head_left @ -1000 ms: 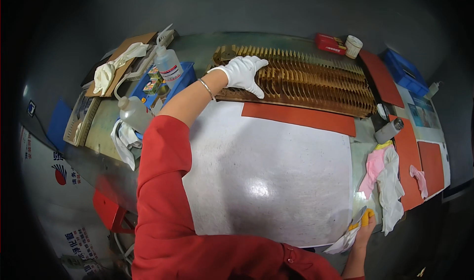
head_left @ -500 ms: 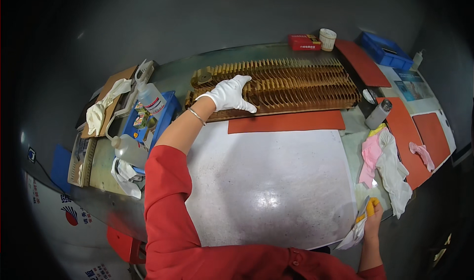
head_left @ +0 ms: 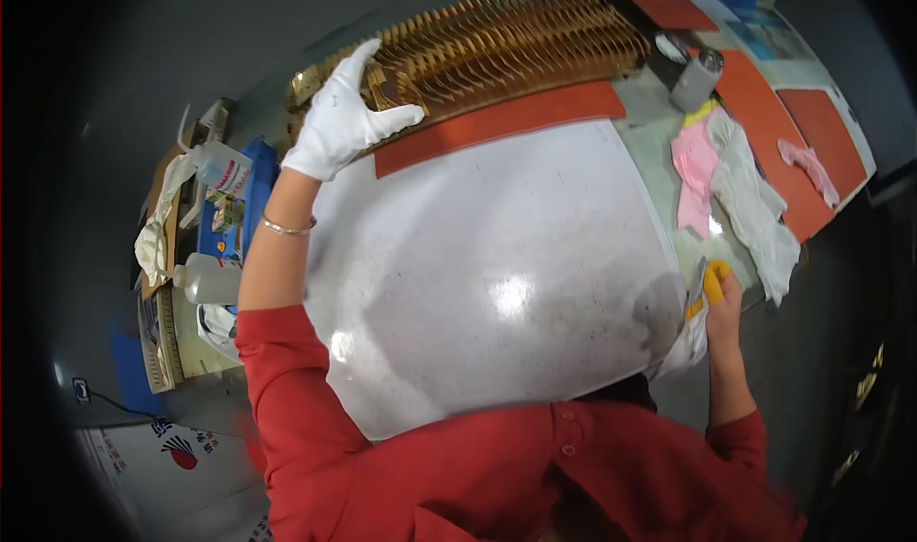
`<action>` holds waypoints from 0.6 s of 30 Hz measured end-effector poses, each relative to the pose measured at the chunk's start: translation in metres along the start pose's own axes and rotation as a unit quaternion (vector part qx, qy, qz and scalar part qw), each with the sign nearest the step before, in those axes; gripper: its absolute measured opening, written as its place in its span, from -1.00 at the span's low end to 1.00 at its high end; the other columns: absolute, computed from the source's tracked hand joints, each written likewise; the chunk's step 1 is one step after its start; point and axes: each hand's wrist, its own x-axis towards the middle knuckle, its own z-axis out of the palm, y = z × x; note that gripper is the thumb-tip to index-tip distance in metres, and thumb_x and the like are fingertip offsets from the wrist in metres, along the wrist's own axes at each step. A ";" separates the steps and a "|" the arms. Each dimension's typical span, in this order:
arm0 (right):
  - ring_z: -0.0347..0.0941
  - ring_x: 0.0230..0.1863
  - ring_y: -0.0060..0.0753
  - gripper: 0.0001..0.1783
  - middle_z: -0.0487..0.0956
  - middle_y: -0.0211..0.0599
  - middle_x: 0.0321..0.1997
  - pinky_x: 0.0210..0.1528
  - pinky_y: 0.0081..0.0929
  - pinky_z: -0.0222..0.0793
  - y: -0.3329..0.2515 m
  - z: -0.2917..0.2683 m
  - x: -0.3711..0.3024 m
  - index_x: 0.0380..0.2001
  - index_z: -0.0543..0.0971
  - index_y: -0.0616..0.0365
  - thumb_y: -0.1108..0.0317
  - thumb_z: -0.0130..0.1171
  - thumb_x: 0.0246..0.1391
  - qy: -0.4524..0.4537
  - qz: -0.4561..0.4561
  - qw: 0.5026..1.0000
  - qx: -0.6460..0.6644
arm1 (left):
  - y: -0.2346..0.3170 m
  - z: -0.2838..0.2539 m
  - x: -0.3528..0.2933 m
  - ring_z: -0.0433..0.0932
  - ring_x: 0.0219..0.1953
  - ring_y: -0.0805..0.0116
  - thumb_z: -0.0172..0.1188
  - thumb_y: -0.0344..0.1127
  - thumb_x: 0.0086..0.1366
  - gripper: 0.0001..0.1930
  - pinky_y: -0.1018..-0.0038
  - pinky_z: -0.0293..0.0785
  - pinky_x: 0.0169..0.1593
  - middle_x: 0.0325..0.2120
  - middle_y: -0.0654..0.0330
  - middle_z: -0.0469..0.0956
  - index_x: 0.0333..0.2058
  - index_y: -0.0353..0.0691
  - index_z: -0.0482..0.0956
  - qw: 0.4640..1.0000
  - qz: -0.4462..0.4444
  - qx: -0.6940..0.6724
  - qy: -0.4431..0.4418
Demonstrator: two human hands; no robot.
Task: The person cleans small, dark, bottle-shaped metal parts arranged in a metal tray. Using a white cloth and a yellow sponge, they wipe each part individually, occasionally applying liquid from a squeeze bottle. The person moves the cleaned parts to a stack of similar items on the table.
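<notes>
My left hand (head_left: 346, 114), in a white glove with a thin bracelet at the wrist, reaches to the far left end of a long row of upright brown-gold plates (head_left: 506, 50) and grips the end ones. My right hand (head_left: 718, 298), bare, rests at the near right edge of the table and holds a small yellow object with a white cloth. A large white sheet (head_left: 497, 265) covers the table in front of me, with a red strip (head_left: 497, 127) along its far edge.
White squeeze bottles (head_left: 212, 276) and a blue tray (head_left: 250, 203) with small items stand at the left. Pink and white cloths (head_left: 735, 179), a grey cup (head_left: 695, 76) and red mats (head_left: 793, 131) lie at the right.
The view has swung and closed in on the table. My left hand has shifted from the top of the row to its left end. My right hand stays at the table's right edge.
</notes>
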 end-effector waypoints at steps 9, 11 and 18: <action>0.25 -0.67 -0.70 -0.86 0.38 -0.50 -0.57 -0.65 -0.71 0.16 0.001 -0.001 -0.002 -0.33 0.41 0.19 0.34 0.02 0.12 -0.033 0.006 0.997 0.075 | 0.154 0.088 -0.064 0.50 -0.36 -0.01 0.36 0.09 -0.29 -0.09 0.30 0.42 -0.23 -0.45 -0.10 0.49 -0.01 -0.36 0.23 0.940 0.119 0.114 -0.299; 0.25 -0.68 -0.69 -0.85 0.38 -0.49 -0.58 -0.66 -0.70 0.17 0.002 -0.001 -0.001 -0.32 0.41 0.19 0.33 0.03 0.12 -0.037 0.001 0.996 0.087 | 0.171 0.098 -0.061 0.51 -0.44 -0.01 0.33 0.12 -0.28 -0.11 0.28 0.43 -0.29 -0.52 -0.09 0.49 -0.04 -0.37 0.24 0.915 0.116 0.163 -0.350; 0.27 -0.69 -0.66 -0.83 0.39 -0.47 -0.58 -0.67 -0.68 0.19 0.005 -0.004 0.003 -0.32 0.41 0.20 0.32 0.05 0.11 -0.053 -0.008 0.994 0.098 | 0.177 0.098 -0.055 0.52 -0.49 0.09 0.34 0.11 -0.28 -0.06 0.33 0.45 -0.35 -0.59 -0.03 0.48 -0.01 -0.43 0.20 0.881 0.095 0.235 -0.400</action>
